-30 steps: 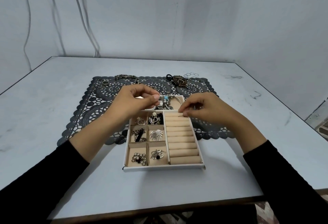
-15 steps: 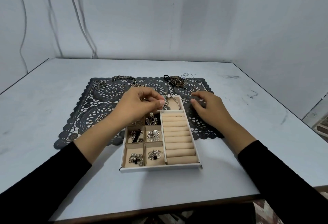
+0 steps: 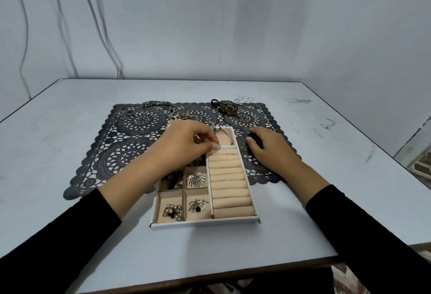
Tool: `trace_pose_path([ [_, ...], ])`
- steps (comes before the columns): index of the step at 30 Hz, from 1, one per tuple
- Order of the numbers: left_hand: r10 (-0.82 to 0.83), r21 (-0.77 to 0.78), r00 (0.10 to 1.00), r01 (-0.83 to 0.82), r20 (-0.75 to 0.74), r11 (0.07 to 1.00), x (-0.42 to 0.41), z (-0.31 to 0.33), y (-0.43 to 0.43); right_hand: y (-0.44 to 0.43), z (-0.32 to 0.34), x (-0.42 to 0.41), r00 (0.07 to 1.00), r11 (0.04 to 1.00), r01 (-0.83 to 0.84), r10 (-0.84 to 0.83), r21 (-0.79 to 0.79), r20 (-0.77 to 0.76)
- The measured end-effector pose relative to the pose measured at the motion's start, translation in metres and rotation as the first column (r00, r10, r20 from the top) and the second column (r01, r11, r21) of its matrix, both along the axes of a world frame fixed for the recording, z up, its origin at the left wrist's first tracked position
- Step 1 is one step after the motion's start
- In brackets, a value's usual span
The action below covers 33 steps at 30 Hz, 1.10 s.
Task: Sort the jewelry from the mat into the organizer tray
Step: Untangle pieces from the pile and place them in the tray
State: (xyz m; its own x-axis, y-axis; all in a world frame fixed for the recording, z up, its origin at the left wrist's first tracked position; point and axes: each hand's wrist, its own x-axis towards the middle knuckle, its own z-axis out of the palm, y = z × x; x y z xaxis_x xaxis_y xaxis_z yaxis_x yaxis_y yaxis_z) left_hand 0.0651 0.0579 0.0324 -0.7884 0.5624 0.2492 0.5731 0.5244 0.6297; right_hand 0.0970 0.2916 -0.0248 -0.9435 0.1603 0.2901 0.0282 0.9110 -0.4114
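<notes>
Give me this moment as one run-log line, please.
left hand: pinches small silver ring at far end of beige ring rolls | right hand: rests on dark lace mat | white organizer tray: small compartments hold jewelry

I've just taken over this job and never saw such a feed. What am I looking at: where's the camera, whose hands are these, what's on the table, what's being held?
There is no machine: a person works with two bare hands, and the one picture comes from a camera on their head, looking forward and down. On the table lies a dark lace mat, with a white organizer tray partly on it. The left hand pinches a small ring over the far end of the tray's ring rolls. The right hand rests on the mat beside the tray, holding nothing. More jewelry lies along the mat's far edge.
</notes>
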Motion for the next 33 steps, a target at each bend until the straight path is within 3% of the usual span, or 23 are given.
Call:
trace_pose_path([
  [14,-0.138,-0.231,0.984,0.109,-0.114,0.967,-0.003,0.010,0.008,0.000,0.000,0.001,1.000,1.000,0.005,-0.005,-0.014,0.004],
  [21,-0.226,-0.319,0.969,0.184,-0.102,0.930,-0.009,0.010,0.008,0.001,0.000,0.001,1.000,1.000,0.003,-0.003,-0.030,0.014],
  [33,-0.186,-0.188,0.978,0.201,0.094,0.962,-0.024,0.004,0.001,0.002,0.001,0.001,1.000,1.000,0.003,-0.003,-0.029,0.016],
])
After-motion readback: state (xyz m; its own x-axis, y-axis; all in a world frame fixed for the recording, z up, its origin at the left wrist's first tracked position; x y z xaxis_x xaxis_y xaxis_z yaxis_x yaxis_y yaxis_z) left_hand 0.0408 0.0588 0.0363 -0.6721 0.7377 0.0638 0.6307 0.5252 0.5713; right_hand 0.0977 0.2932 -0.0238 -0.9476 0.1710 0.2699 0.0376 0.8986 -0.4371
